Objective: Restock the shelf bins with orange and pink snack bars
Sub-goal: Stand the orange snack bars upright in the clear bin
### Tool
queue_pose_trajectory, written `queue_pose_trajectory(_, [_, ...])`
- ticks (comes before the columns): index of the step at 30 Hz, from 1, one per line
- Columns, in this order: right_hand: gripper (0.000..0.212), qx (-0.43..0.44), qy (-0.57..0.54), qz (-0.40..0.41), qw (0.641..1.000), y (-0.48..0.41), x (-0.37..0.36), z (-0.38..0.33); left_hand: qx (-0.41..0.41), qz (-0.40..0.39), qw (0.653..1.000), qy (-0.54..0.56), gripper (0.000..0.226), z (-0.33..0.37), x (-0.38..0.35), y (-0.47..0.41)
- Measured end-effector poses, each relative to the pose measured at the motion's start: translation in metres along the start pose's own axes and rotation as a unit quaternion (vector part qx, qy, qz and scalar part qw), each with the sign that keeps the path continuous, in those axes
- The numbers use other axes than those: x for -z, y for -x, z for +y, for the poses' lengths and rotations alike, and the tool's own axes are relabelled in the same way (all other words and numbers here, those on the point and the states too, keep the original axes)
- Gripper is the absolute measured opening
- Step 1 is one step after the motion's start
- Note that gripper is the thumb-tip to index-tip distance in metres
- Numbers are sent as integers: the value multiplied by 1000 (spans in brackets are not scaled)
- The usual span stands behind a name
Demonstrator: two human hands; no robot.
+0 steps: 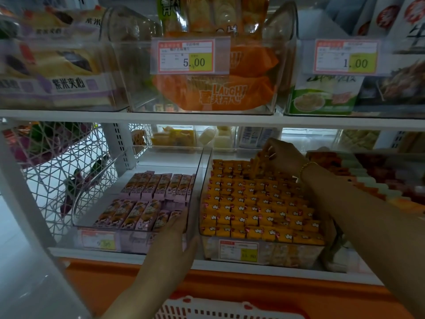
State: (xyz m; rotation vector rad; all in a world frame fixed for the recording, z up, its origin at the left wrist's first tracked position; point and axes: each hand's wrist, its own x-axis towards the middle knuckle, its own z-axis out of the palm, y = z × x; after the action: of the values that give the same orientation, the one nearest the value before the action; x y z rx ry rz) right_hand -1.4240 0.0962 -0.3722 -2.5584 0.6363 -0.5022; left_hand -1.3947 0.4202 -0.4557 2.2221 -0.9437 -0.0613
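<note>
Two clear plastic bins stand side by side on the lower shelf. The left bin (138, 229) holds pink snack bars (147, 199) in two rows. Packed with several rows of orange snack bars (253, 203) is the right bin (264, 249). My left hand (174, 236) lies with straight fingers on the front right corner of the pink bin, touching the bars there. At the back of the orange bin, my right hand (282, 157) pinches a small stack of orange bars (259, 164) that stands tilted above the rows.
A white wire basket (57, 171) hangs at the left. The upper shelf (207, 118) carries clear bins of packaged snacks with price tags. More snack trays (379, 176) lie to the right. A white and red basket rim (218, 307) shows at the bottom.
</note>
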Motion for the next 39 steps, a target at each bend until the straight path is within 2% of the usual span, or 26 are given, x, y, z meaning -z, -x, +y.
queue_pose_trajectory(5, [35,-27,-40,1,999,-3,-12,1,7,3,1000,-1,62,3,-1,0])
queue_pose_trajectory(8, [24,-30,-36,-15,999,-4,-27,0,15,-1,1000,-4,62,3,-1,1])
queue_pose_trajectory(10, [11,-12,1,-32,999,-3,-36,1,15,1,1000,-1,62,3,-1,1])
queue_pose_trajectory(16, [24,36,121,-96,987,0,-38,-7,11,-1,1000,2,60,-1,-1,0])
queue_pose_trajectory(20, [20,-9,164,-36,986,-10,-21,4,12,0,1000,-7,61,-1,-2,-1])
queue_pose_trajectory(23, [17,-59,203,-46,976,-5,-21,12,17,0,1000,-11,64,0,-2,-1])
queue_pose_trajectory(25, [25,-60,200,-41,977,2,-23,13,18,-2,1000,-8,63,-1,-2,-1])
queue_pose_trajectory(27, [33,-29,189,-20,981,12,-21,6,11,0,1000,-7,61,-2,-2,-1])
queue_pose_trajectory(31, [6,24,144,48,988,27,-13,-10,-17,14,1000,4,55,-2,-1,0])
queue_pose_trajectory(35, [27,146,226,85,959,59,-3,-27,-31,52,997,43,47,9,5,7])
queue_pose_trajectory(37, [18,223,244,139,934,87,4,-49,-41,101,992,65,44,21,13,12])
queue_pose_trajectory(39, [5,250,178,141,941,116,14,-74,-20,98,986,136,43,32,19,16])
